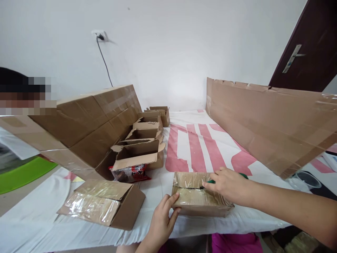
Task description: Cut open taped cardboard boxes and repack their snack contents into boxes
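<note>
In the head view, a small taped cardboard box (200, 198) lies in front of me at the table's near edge. My left hand (164, 214) grips its left end, thumb and fingers pressed on the top and front side. Above the box, my right hand (223, 184) is closed around a green-handled cutter (211, 181), whose tip is at the seam between the taped flaps. Most of the cutter is hidden by the fingers, so its exact kind is unclear. A second taped box (105, 203), its flap seam partly parted, rests to the left of my left hand.
Several open cardboard boxes (139, 154) stand in a row beside a long carton (97, 116). A red packet (134, 173) lies by the nearest one. A tall cardboard panel (263, 123) borders the right. Part of another person (18, 91) shows far left.
</note>
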Demonstrator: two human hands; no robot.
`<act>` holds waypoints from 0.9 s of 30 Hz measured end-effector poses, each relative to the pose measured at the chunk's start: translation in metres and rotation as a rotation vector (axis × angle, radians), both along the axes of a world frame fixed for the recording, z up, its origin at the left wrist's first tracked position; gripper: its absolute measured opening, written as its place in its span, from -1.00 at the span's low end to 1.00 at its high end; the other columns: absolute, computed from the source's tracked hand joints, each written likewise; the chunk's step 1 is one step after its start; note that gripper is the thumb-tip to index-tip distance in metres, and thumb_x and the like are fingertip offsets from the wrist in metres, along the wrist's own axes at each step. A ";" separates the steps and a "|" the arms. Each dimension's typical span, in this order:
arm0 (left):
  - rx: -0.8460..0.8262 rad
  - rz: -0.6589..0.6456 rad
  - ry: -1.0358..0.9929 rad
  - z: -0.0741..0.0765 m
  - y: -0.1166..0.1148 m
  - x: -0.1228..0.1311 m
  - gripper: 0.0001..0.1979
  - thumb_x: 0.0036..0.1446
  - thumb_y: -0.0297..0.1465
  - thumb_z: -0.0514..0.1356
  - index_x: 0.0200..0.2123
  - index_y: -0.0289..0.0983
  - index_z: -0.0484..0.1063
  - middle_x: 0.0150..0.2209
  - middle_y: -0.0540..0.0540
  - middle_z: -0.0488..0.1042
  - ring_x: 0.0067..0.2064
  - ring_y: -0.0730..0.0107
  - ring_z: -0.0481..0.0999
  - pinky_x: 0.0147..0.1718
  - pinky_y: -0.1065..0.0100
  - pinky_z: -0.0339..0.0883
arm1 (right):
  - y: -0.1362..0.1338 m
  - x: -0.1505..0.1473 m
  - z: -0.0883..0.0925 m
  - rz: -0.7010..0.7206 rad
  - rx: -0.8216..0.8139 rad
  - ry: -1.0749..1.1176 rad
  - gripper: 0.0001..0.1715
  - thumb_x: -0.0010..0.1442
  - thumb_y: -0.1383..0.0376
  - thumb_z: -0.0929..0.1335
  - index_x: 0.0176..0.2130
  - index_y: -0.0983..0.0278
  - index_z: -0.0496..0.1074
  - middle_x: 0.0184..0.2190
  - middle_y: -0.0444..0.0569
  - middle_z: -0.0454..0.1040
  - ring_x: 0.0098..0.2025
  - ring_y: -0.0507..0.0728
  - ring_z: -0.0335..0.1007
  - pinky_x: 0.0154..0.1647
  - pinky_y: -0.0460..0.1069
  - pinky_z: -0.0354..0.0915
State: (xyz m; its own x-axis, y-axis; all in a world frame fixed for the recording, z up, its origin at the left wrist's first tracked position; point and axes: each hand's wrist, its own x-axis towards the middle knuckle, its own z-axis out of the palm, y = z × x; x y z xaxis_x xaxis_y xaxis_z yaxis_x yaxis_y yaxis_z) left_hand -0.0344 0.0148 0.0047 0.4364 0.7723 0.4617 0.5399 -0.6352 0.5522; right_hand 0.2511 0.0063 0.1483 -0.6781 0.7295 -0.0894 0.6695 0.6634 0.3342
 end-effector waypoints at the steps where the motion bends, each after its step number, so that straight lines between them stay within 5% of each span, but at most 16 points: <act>1: 0.002 0.000 0.005 0.001 0.000 0.000 -0.66 0.26 -0.33 0.11 0.09 -0.23 0.34 -0.27 -0.13 0.46 -0.27 0.31 0.53 -0.31 0.33 0.47 | 0.000 -0.001 -0.002 0.005 0.004 0.010 -0.56 0.17 0.39 0.34 0.06 0.19 0.38 -0.28 0.03 0.52 -0.38 0.14 0.44 -0.40 0.02 0.13; 8: 0.000 0.032 -0.007 0.001 0.000 0.000 -0.65 0.25 -0.33 0.12 0.08 -0.23 0.36 -0.25 -0.14 0.49 -0.26 0.30 0.55 -0.30 0.33 0.48 | -0.002 0.012 0.001 -0.062 -0.113 -0.074 -0.77 0.14 0.45 0.34 -0.19 0.23 0.49 -0.37 0.01 0.53 -0.34 0.13 0.45 -0.43 -0.01 0.08; 14: 0.021 0.030 0.004 -0.005 0.000 -0.001 -0.61 0.25 -0.32 0.10 0.14 -0.23 0.32 -0.21 -0.16 0.51 -0.24 0.28 0.57 -0.29 0.33 0.50 | -0.018 0.041 0.017 -0.161 -0.057 0.133 -0.34 0.05 0.59 0.27 0.05 0.08 0.42 -0.32 -0.04 0.50 -0.38 0.11 0.42 -0.37 -0.01 0.16; 20: 0.083 0.041 0.019 -0.021 0.002 -0.003 -0.57 0.26 -0.33 0.09 0.20 -0.19 0.25 -0.16 -0.18 0.52 -0.22 0.28 0.58 -0.29 0.35 0.49 | -0.034 0.072 0.029 -0.313 -0.330 0.427 -0.41 0.23 0.39 0.28 0.16 -0.10 0.30 -0.20 -0.12 0.51 -0.21 0.13 0.47 -0.26 -0.03 0.28; 23: 0.076 0.086 -0.006 -0.028 0.001 -0.002 -0.50 0.26 -0.32 0.08 0.26 -0.21 0.14 -0.13 -0.20 0.53 -0.20 0.25 0.59 -0.25 0.30 0.49 | -0.034 0.090 0.012 -0.374 -0.415 0.593 -0.45 0.26 0.30 0.27 0.20 -0.05 0.26 -0.04 -0.09 0.51 -0.06 0.16 0.45 -0.07 0.03 0.33; 27: -0.074 0.159 -0.056 -0.028 -0.004 -0.001 -0.37 0.26 -0.30 0.09 0.32 -0.29 -0.04 -0.16 -0.17 0.53 -0.27 0.30 0.57 -0.27 0.28 0.50 | -0.032 0.106 -0.044 -0.551 -0.323 0.821 -0.47 0.31 0.18 0.21 0.25 0.09 0.21 0.19 -0.01 0.37 0.18 0.22 0.31 0.14 0.13 0.26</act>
State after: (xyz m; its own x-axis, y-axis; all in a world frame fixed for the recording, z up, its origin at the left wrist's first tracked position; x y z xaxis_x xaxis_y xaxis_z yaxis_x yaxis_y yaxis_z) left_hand -0.0358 0.0111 -0.0229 0.2811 0.8624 0.4211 0.5978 -0.5006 0.6261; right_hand 0.3574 -0.0253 0.1043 -0.1988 0.9800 0.0035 0.8480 0.1738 -0.5007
